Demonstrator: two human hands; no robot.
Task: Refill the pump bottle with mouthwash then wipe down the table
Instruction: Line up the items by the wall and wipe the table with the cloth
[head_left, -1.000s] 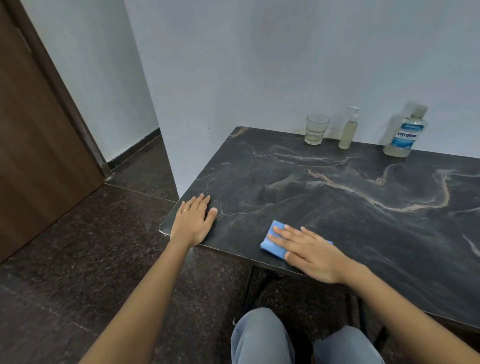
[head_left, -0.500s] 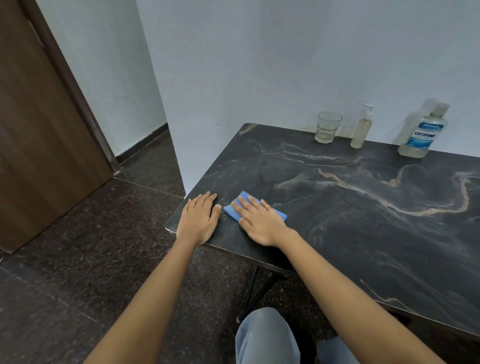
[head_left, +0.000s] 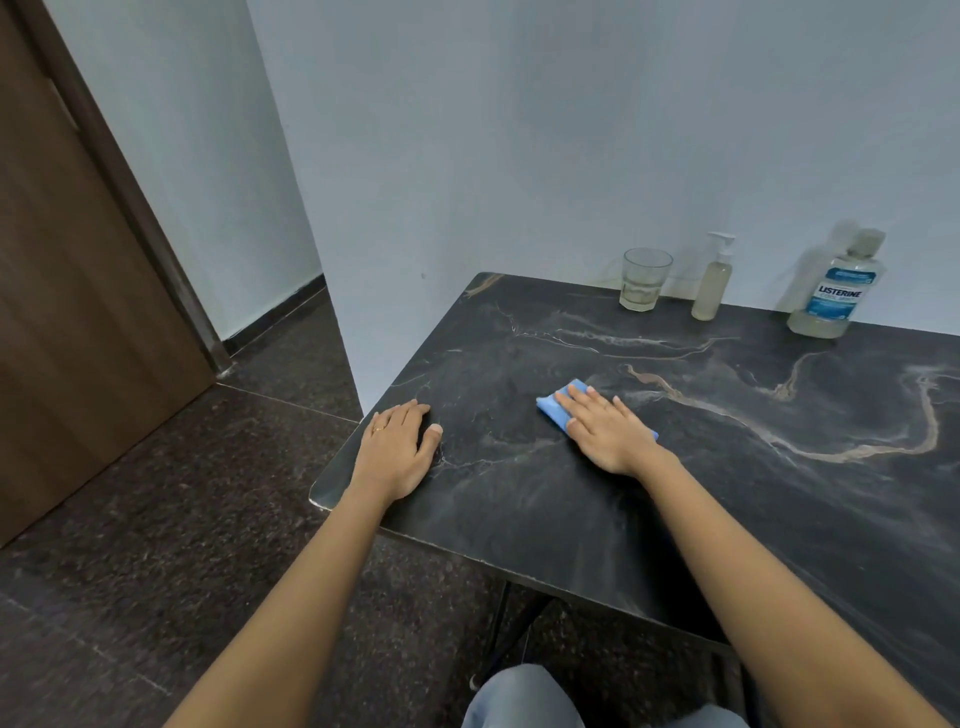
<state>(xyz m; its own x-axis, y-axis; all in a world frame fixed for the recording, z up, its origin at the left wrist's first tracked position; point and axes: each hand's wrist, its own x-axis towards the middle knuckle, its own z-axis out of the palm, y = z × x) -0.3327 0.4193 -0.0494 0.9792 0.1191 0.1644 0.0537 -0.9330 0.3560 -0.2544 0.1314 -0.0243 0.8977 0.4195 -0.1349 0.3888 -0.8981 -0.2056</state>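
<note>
the right hand (head_left: 605, 431) lies flat on a small blue folded cloth (head_left: 551, 407), fingers straight, pressing it down on the dark table with pale marble lines (head_left: 727, 493). the left hand (head_left: 397, 449) lies flat too, right on the table top near its near left corner, holding nothing. the two hands are apart.

the cloth is a long shape and lies slantwise under the right hand, from far-left to near-right (only its ends peek out). most of the table spreads away to the right and far side of the cloth, so i think the next wipe should go that way. the right hand is nearer to it.

at the far edge, by the pale wall (head_left: 519, 156), three things stand in a row, well apart from both hands: a clear drinking glass (head_left: 644, 280), a thin clear pump bottle with a white top (head_left: 712, 283), and a big clear mouthwash bottle with a blue label (head_left: 836, 299). the pump bottle looks full of pale liquid, so the filling seems done and wiping is the job now. the label says "listerine" in big letters; the small words under it are too tiny to read.
</note>
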